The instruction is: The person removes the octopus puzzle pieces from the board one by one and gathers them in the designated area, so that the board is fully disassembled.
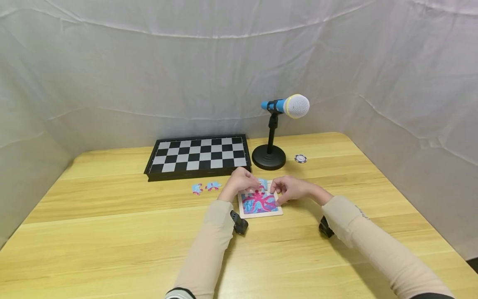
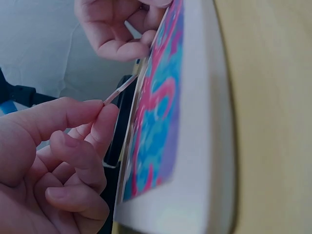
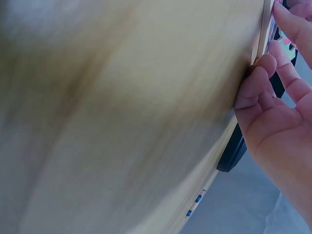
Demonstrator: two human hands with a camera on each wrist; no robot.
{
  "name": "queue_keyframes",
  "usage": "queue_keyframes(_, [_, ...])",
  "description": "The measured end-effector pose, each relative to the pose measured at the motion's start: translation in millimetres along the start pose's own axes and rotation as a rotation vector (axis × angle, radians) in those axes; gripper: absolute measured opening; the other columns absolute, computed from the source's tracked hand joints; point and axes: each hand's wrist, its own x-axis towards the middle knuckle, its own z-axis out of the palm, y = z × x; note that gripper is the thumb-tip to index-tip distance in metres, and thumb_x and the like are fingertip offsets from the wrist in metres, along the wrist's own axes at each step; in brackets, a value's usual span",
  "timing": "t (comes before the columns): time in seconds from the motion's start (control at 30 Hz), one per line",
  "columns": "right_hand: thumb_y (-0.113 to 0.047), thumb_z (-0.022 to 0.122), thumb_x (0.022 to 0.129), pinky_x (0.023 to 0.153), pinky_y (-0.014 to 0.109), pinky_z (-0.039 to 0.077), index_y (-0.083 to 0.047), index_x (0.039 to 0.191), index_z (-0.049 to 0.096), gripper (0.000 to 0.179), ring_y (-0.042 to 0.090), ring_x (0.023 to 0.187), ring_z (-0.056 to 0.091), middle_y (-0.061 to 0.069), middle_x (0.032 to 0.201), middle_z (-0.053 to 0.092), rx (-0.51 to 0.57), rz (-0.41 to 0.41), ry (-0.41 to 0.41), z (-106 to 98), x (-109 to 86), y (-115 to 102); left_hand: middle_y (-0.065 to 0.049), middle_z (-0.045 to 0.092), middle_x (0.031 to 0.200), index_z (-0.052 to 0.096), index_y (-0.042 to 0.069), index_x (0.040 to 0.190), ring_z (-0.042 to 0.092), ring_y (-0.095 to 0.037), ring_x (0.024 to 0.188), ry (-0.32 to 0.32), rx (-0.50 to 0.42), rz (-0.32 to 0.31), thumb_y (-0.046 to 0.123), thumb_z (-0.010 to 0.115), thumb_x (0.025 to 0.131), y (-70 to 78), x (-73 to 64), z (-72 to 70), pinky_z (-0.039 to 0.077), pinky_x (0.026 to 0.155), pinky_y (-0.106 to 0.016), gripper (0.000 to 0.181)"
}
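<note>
Left hand (image 1: 242, 181) pinches a tilted jigsaw piece (image 1: 263, 183) over the octopus puzzle tray (image 1: 261, 215), whose right edge the loosely curled right hand (image 1: 293, 189) touches, grip unclear, and pressing the piece down misaligned could jam it

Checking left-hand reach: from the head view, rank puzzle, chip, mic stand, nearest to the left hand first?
1. Puzzle: right at the left hand.
2. Mic stand: behind the puzzle.
3. Chip: right of the stand.

Head: looked forward and down, farthest off
Left wrist: faced the puzzle (image 2: 157, 131) closely, edge-on
Right wrist: skimmed the table (image 3: 146, 107)
Head, left wrist: shared the puzzle
</note>
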Motion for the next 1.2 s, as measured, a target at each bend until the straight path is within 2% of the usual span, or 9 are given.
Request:
queue_keyframes(0.17, [-0.008, 0.073, 0.070, 0.055, 0.022, 0.034, 0.001, 0.093, 0.054, 0.031, 0.012, 0.059, 0.039, 0.007, 0.077, 0.046, -0.017, 0.008, 0.006, 0, -0.5, 1, -0.003, 0.061, 0.064, 0.069, -0.001, 0.078, 0.051, -0.011, 0.053, 0.018, 0.010, 0.031, 0.010, 0.072, 0.073, -4.1, -1.7, -8.4, 0.042, 0.048, -0.021, 0.013])
queue_keyframes(0.3, [-0.010, 0.069, 0.072, 0.057, 0.023, 0.034, 0.001, 0.100, 0.052, 0.034, 0.013, 0.063, 0.040, 0.006, 0.078, 0.046, -0.025, 0.027, 0.010, 1, -0.1, 1, -0.003, 0.061, 0.064, 0.069, -0.001, 0.077, 0.049, -0.012, 0.052, 0.037, 0.005, 0.020, 0.011, 0.072, 0.073, -6.3, -3.4, -14.1, 0.039, 0.047, -0.021, 0.013])
queue_keyframes(0.57, [-0.010, 0.066, 0.074, 0.056, 0.023, 0.034, 0.003, 0.114, 0.046, 0.046, 0.014, 0.063, 0.040, 0.005, 0.078, 0.045, -0.008, 0.067, 0.017, 1, -0.1, 1, -0.001, 0.050, 0.052, 0.069, 0.000, 0.075, 0.033, -0.010, 0.040, 0.065, 0.006, -0.014, 0.012, 0.073, 0.072, -10.6, -7.3, -25.4, 0.024, 0.039, -0.022, 0.013])
queue_keyframes(0.7, [-0.010, 0.066, 0.075, 0.056, 0.023, 0.034, 0.005, 0.116, 0.044, 0.049, 0.014, 0.062, 0.040, 0.006, 0.077, 0.044, -0.009, 0.060, 0.020, 1, -0.6, -1, -0.003, 0.047, 0.048, 0.069, 0.002, 0.074, 0.030, -0.009, 0.038, 0.071, 0.005, -0.013, 0.013, 0.072, 0.073, -13.1, -10.2, -32.5, 0.022, 0.038, -0.022, 0.012])
queue_keyframes(1.03, [-0.011, 0.068, 0.076, 0.056, 0.024, 0.033, 0.008, 0.124, 0.040, 0.059, 0.014, 0.063, 0.039, 0.007, 0.077, 0.044, -0.037, 0.077, 0.018, 1, 1.1, -1, -0.005, 0.062, 0.064, 0.068, 0.003, 0.075, 0.035, -0.010, 0.041, 0.095, -0.006, -0.056, 0.012, 0.072, 0.074, -24.3, -15.3, -51.8, 0.023, 0.039, -0.022, 0.010])
queue_keyframes(1.2, [-0.011, 0.069, 0.075, 0.056, 0.023, 0.033, 0.009, 0.124, 0.040, 0.061, 0.014, 0.063, 0.039, 0.007, 0.077, 0.044, -0.030, 0.073, 0.018, 0, 0.5, 0, -0.004, 0.061, 0.062, 0.067, 0.000, 0.076, 0.036, -0.010, 0.041, 0.106, -0.035, -0.053, 0.009, 0.071, 0.074, -31.1, -17.8, -60.7, 0.023, 0.040, -0.022, 0.010])
